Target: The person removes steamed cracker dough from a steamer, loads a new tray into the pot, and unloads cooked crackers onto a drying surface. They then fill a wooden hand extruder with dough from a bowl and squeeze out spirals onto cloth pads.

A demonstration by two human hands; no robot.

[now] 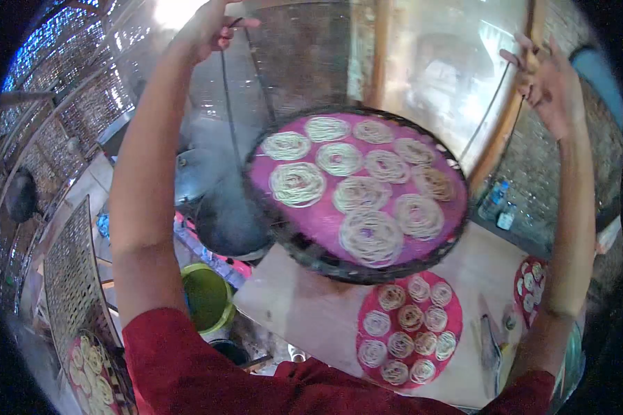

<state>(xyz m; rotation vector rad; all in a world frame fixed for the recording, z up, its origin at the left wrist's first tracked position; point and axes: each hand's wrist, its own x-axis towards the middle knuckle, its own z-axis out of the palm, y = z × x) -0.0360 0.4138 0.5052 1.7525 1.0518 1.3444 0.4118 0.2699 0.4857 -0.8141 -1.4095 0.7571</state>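
Note:
A round dark-rimmed tray (318, 265) hangs tilted in front of me on thin dark cords. Its pink sheet (291, 220) carries several coiled nests of pale noodle-like strands (370, 237). My left hand (211, 33), raised at the upper left, has its fingers hooked through a cord (225, 97) that runs down to the tray's left side. At the upper right, my right hand (552, 86) holds another cord (490, 107) across its partly curled fingers. Both hands are well above the tray, not touching its rim.
Below the tray, a pale table (277, 287) bears a pink round sheet (367, 325) with more nests. Steam rises around a dark pot (232, 225) on the left, near a green bucket (228, 304). A woven rack (69, 263) stands far left; bottles (495, 200) are at right.

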